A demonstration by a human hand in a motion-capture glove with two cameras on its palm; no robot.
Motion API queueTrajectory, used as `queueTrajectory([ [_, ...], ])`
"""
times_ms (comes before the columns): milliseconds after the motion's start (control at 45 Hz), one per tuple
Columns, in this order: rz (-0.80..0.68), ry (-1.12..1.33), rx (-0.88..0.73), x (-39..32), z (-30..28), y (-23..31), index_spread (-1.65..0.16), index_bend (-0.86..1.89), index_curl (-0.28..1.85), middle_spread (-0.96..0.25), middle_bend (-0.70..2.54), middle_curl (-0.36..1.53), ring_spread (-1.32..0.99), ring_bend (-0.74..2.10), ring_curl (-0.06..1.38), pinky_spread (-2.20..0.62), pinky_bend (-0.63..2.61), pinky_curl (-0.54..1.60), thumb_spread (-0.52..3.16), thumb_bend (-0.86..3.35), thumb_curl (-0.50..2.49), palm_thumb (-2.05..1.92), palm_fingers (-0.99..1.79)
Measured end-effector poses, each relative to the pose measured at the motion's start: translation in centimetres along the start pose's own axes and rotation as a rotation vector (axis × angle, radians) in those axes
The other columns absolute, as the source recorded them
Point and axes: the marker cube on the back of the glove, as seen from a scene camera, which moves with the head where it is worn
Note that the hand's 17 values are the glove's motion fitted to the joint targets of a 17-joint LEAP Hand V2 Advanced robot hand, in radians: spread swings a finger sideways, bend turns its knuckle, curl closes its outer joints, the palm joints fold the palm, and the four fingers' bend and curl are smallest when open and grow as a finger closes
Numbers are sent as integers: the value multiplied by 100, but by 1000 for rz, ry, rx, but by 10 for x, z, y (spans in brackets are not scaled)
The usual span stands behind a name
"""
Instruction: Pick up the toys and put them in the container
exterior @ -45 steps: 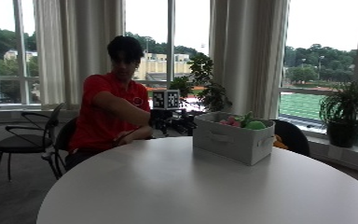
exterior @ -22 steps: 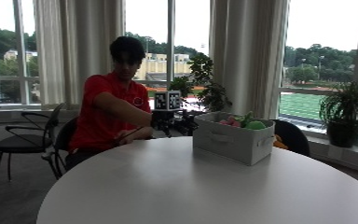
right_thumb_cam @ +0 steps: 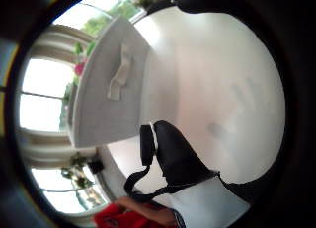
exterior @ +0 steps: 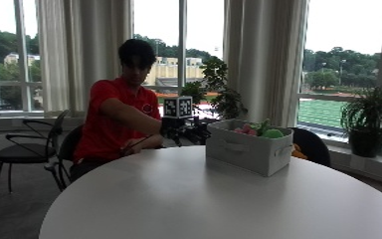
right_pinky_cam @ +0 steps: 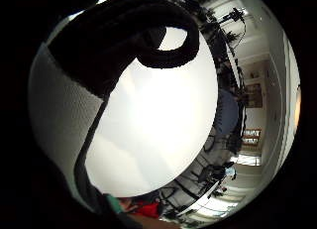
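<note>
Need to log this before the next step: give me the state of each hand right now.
Gloved right hand: raised beside the container, holding nothing visible; whether open or shut cannot be told.
Bare left hand: at the table edge; state cannot be told.

Gloved right hand raised forward, arm extended, fingers loosely curled, empty

The outside camera stands across the round white counter and faces the seated person and the windows, well apart from them. It shows the grey fabric container with a side handle near the far edge. The thumb-side palm camera looks out from the black-gloved right hand above the counter and sees the same container near it. The little-finger-side camera faces the counter top and the room behind.
</note>
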Motion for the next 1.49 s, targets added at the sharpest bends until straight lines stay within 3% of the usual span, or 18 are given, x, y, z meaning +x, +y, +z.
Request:
queueTrajectory([
  [489, -47, 25, -6, 35, -13, -20, -42, 16, 29, -14, 17, 31, -12, 55, 32, 9, 110, 32, 115, -3, 30, -2, -4],
  [934, -34, -8, -26, 0, -6, 5, -42, 16, 29, -14, 17, 31, -12, 56, 32, 9, 110, 33, 115, -3, 29, -2, -4],
  [1490, 14, -29, -26, 30, -35, 13, -42, 16, 29, -14, 18, 32, -13, 60, 32, 9, 110, 33, 115, -3, 29, -2, -3],
])
